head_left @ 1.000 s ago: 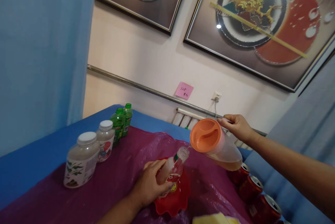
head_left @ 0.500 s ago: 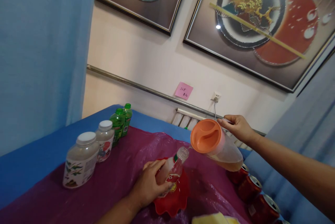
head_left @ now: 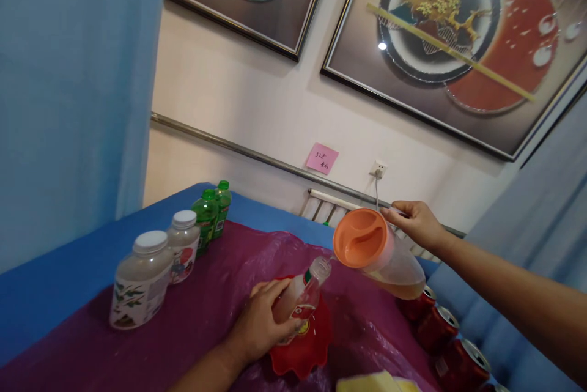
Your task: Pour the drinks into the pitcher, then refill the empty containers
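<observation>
My left hand [head_left: 266,321] is wrapped around a clear bottle [head_left: 308,294] with a red and green label, its uncapped mouth pointing up and to the right. Beneath the bottle lies a red scalloped dish [head_left: 316,343]. My right hand [head_left: 415,224] grips the handle of a translucent pitcher [head_left: 398,263] with an orange lid [head_left: 361,238]. The pitcher is tipped toward the left, and pale brownish liquid shows along its low side. A thin stream seems to run from its spout to the bottle mouth. My right fingers are partly hidden behind the handle.
On the left stand two white-capped jars [head_left: 140,282] and two green bottles [head_left: 206,214]. Several red cans [head_left: 438,328] line the right edge. Yellow cloth or sponge [head_left: 371,383] lies at the front. A purple plastic sheet [head_left: 206,331] covers part of the blue table surface [head_left: 59,257].
Both hands, the bottle and the tilted pitcher hold almost the same positions. Liquid appears to have risen slightly in the bottle, though this is hard to tell.
</observation>
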A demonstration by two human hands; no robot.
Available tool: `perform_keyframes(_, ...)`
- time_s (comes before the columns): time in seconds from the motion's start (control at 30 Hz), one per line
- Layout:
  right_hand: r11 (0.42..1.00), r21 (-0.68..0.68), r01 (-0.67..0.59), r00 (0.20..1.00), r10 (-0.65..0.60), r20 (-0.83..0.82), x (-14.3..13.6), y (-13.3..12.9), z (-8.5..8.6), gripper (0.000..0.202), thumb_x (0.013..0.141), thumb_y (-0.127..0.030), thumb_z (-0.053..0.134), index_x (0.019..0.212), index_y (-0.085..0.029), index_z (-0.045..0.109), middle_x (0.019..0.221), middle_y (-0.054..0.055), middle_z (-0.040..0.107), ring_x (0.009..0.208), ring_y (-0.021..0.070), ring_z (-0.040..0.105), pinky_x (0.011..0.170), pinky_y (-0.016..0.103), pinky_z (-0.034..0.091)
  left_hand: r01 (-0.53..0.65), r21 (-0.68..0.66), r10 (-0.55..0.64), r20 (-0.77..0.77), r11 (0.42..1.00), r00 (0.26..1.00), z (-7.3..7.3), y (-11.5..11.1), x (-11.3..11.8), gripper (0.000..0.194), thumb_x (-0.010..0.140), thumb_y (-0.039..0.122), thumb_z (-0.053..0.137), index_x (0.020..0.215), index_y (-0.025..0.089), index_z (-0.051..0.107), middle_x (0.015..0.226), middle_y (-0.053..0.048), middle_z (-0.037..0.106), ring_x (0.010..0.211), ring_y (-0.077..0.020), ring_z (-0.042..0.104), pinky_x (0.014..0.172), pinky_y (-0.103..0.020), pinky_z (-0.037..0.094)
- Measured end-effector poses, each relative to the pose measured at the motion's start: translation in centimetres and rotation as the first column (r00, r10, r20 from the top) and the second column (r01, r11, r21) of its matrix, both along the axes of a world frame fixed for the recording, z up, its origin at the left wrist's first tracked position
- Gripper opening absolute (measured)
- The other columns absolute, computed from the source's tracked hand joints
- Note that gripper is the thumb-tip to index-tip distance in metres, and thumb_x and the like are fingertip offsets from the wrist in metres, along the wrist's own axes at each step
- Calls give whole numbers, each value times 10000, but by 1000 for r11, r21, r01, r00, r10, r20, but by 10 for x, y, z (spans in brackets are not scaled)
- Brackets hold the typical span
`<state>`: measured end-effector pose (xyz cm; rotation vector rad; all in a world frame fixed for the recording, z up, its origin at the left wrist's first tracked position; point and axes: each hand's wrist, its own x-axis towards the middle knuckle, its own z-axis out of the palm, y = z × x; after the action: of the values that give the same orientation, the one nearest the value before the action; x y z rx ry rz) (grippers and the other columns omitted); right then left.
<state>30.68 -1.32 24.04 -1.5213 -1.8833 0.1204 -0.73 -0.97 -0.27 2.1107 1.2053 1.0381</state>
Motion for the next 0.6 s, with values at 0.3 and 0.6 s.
perform_keyframes(0.3, 1000, 9, 11, 1000, -10, -7, -1, -1, 0, 568, 786, -665, 600, 554, -263, 273, 578, -70, 194, 537, 89, 196, 502, 274, 157, 17, 13, -17, 7, 1000, 1000, -3, 0, -1, 672, 671, 411, 851, 1290, 224, 672, 1275, -108, 720, 1182, -353, 625, 1075, -515, 437)
perform_keyframes(0.6, 1000, 18, 12, 1000, -12, 1, -2, -2, 3, 572, 786, -685, 590, 544, -259, 295, 570, -67, 204, 534, 93, 207, 484, 260, 174, 7, 4, -7, 0, 1000, 1000, 1, 0, 0, 686, 669, 422, 856, 1299, 223, 669, 1285, -111, 717, 1198, -351, 622, 1091, -514, 430)
